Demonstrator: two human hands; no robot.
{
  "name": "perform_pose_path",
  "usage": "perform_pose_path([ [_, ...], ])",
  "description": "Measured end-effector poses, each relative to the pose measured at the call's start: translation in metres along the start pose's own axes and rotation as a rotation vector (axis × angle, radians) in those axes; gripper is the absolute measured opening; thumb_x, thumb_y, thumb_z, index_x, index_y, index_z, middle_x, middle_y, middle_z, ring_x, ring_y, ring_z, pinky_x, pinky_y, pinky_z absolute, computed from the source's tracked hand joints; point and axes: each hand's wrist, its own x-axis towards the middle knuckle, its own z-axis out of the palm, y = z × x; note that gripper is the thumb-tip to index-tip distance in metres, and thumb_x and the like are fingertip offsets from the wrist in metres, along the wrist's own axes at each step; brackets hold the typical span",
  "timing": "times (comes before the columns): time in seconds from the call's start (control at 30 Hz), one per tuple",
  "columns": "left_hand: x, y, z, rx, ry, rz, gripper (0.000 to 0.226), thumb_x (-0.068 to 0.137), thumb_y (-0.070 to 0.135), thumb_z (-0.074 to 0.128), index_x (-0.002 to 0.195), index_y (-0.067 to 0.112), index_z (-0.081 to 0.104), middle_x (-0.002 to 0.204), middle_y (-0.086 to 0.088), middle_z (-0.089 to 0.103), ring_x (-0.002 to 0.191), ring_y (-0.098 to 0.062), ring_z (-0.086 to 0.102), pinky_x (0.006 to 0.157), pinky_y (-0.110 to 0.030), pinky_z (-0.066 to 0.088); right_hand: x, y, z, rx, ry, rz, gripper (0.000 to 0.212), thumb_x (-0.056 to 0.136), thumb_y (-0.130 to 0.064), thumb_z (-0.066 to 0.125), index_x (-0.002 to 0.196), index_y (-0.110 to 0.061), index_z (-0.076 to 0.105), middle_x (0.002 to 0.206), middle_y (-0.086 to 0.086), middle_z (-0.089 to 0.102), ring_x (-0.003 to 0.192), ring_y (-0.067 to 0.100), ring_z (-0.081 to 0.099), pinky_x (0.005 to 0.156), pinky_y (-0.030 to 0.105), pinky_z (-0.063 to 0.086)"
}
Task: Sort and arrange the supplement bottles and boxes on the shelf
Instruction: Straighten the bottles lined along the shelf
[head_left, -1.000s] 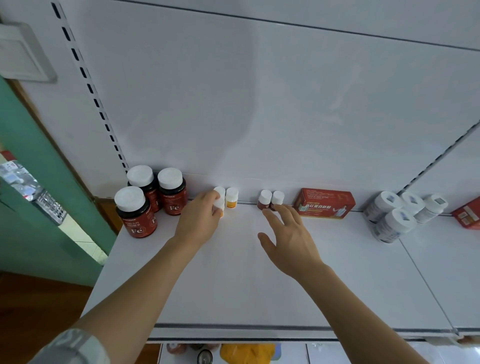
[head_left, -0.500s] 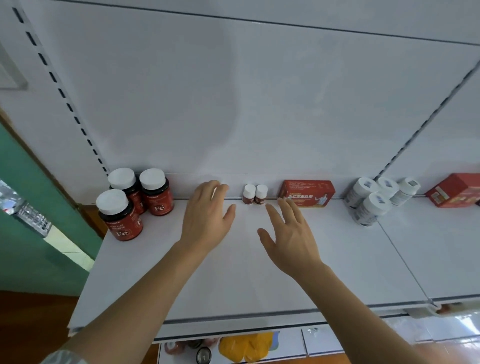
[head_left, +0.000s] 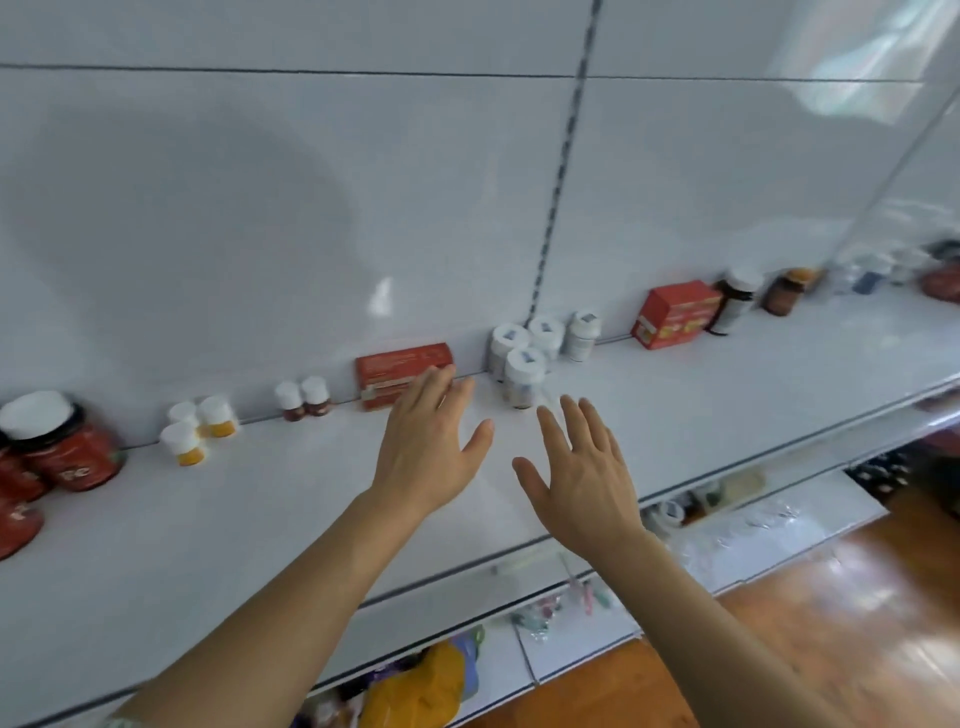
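1. The left hand (head_left: 428, 457) is spread flat and holds nothing; its fingertips overlap the flat red box (head_left: 402, 370) at the shelf (head_left: 260, 499) back.
2. The right hand (head_left: 582, 478) is likewise spread and empty; the white bottles (head_left: 524, 364) stand just beyond its fingertips.
3. The small yellow-banded bottles (head_left: 200, 423) sit well left of the left fingers.

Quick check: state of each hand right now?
Left hand: open, holding nothing, fingertips in front of the flat red box.
Right hand: open, holding nothing.

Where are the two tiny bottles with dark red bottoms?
The two tiny bottles stand side by side at the back of the shelf, between the yellow-bottomed bottles and the flat red box.
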Motion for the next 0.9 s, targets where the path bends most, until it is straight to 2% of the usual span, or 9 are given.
perform_pose_path([
  [0.13,0.020,0.083,0.036,-0.004,-0.046,0.047,0.069,0.091,0.059,0.031,0.142,0.016,0.048,0.153,-0.006,0.040,0.144,-0.026,0.031,0.118,-0.040,0.023,-0.018,0.088,-0.022,-0.024,-0.004,0.070,0.078,0.093,-0.065,0.012,0.156,-0.019,0.018,0.164,0.011,0.012,0.152,0.029,0.003,0.122,0.044,0.010],
  [0.3,0.044,0.183,0.082,-0.040,-0.128,0.098,0.071,0.091,0.059,0.030,0.149,0.020,0.037,0.160,-0.004,0.028,0.149,-0.022,0.018,0.122,-0.038,0.015,-0.043,0.193,-0.045,-0.037,-0.002,0.189,0.074,0.098,-0.063,0.018,0.157,-0.020,0.012,0.165,0.010,0.006,0.153,0.028,-0.002,0.124,0.045,0.007],
  [0.43,0.071,0.256,0.117,-0.045,-0.184,0.196,0.078,0.088,0.063,0.020,0.150,0.019,0.036,0.160,-0.006,0.028,0.149,-0.024,0.016,0.122,-0.039,0.014,-0.057,0.268,-0.064,-0.020,0.009,0.301,0.074,0.098,-0.064,0.018,0.158,-0.021,0.006,0.166,0.007,-0.001,0.152,0.025,-0.008,0.124,0.042,0.001],
  [0.63,0.122,0.357,0.179,-0.067,-0.252,0.310,0.073,0.091,0.060,0.026,0.152,0.021,0.032,0.160,-0.006,0.028,0.149,-0.025,0.018,0.122,-0.042,0.017,-0.059,0.377,-0.078,-0.040,0.041,0.436,0.074,0.098,-0.065,0.017,0.157,-0.021,0.005,0.166,0.005,0.001,0.152,0.025,-0.006,0.124,0.043,0.004],
  [0.9,0.222,0.492,0.264,-0.144,-0.266,0.421,0.065,0.098,0.057,0.033,0.153,0.022,0.029,0.160,-0.005,0.026,0.149,-0.025,0.018,0.122,-0.041,0.017,-0.026,0.528,-0.117,-0.124,0.083,0.565,0.073,0.099,-0.064,0.022,0.157,-0.022,0.008,0.166,0.005,0.005,0.153,0.026,-0.002,0.124,0.042,0.004],
])
